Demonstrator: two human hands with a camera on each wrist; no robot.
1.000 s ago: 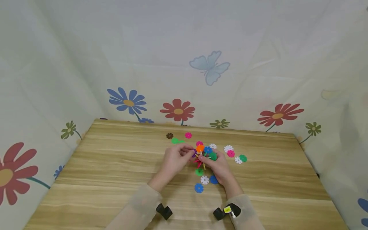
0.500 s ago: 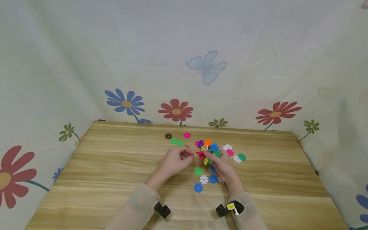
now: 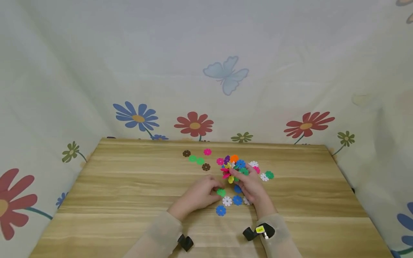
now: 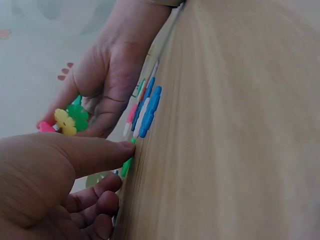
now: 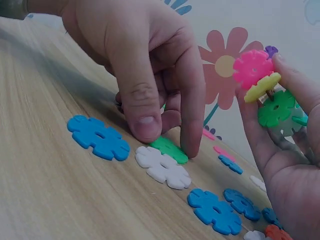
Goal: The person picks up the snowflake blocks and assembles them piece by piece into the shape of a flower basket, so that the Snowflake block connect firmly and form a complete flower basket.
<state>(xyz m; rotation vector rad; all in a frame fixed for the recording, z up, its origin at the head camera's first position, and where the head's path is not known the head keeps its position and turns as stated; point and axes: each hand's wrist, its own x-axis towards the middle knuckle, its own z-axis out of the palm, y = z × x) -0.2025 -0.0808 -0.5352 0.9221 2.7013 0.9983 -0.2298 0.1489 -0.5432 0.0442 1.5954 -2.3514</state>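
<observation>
My left hand (image 3: pixel 201 193) is down at the tabletop, thumb and index finger at opposite edges of a light green notched plastic disc (image 5: pixel 170 149), pinching it. The thumb partly covers the disc in the left wrist view. My right hand (image 3: pixel 253 184) holds up a cluster of interlocked snowflake discs above the table. In that cluster are a pink disc (image 5: pixel 253 69), a yellow disc (image 5: pixel 263 87), a green disc (image 5: pixel 276 109), an orange disc (image 3: pixel 234 158), a blue disc (image 3: pixel 240 164) and a purple disc (image 3: pixel 227 159). The palm hides part of it.
Beside the left fingers lie a white disc (image 5: pixel 162 167) and a blue disc (image 5: pixel 98 138). Farther back are brown discs (image 3: pixel 205 167), light green discs (image 3: pixel 192 158) and a pink disc (image 3: pixel 207 152). More discs lie right of the right hand, including a dark green disc (image 3: pixel 269 175).
My left hand has left the cluster and come down toward me to the light green disc. My right hand has shifted slightly right with the cluster, and a purple disc now shows on it.
</observation>
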